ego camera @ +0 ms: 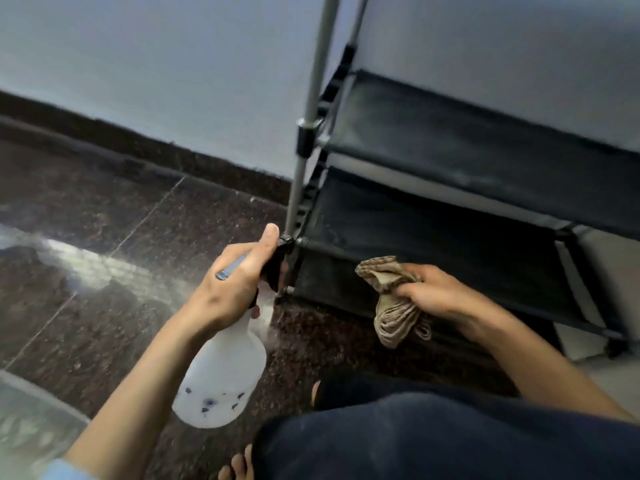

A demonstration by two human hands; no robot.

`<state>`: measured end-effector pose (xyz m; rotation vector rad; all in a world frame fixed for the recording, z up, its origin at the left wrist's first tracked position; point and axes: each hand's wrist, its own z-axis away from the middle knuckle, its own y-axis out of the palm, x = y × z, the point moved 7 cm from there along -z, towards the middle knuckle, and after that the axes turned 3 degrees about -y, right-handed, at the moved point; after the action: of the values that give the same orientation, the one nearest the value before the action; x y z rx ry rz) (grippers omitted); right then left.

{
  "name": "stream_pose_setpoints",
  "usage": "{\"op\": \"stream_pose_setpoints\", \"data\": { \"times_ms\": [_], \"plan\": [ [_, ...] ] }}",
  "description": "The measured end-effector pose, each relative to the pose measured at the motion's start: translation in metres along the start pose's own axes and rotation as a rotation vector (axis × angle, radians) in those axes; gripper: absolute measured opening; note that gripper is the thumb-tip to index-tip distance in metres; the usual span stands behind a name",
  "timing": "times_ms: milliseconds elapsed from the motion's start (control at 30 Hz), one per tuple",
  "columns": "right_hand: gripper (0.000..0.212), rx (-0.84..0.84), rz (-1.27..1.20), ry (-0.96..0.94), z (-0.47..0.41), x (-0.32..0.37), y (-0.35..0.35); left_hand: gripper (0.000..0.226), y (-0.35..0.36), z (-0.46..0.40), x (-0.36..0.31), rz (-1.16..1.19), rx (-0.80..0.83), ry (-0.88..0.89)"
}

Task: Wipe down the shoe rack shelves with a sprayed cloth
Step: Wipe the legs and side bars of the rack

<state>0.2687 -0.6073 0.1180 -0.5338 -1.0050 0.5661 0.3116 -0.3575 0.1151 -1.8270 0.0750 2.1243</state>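
Note:
A shoe rack [450, 220] with black fabric shelves and grey metal poles stands against the wall on the right. My left hand [232, 282] grips a white translucent spray bottle [225, 368] by its dark trigger head, the nozzle pointing right toward the rack's front left corner. My right hand [433, 292] holds a bunched beige cloth [391, 299] just in front of the lower shelf's front edge. The upper shelf [485, 147] carries nothing.
The floor [121, 244] is dark speckled stone with a bright glare patch at left. A pale wall [173, 81] with a dark skirting runs behind. My knee in dark trousers [433, 438] and bare toes [239, 469] fill the lower middle. A grey mat edge [31, 420] lies at bottom left.

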Motion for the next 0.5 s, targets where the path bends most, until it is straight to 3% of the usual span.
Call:
{"op": "stream_pose_setpoints", "data": {
  "times_ms": [167, 500],
  "plan": [
    [0.026, -0.096, -0.743, 0.170, 0.089, -0.019, -0.076, 0.079, 0.044, 0.019, -0.099, 0.043, 0.166, 0.205],
    [0.046, -0.451, -1.384, -0.067, 0.259, -0.042, -0.206, 0.067, 0.159, 0.104, -0.289, 0.053, 0.412, 0.501]
  ]
}}
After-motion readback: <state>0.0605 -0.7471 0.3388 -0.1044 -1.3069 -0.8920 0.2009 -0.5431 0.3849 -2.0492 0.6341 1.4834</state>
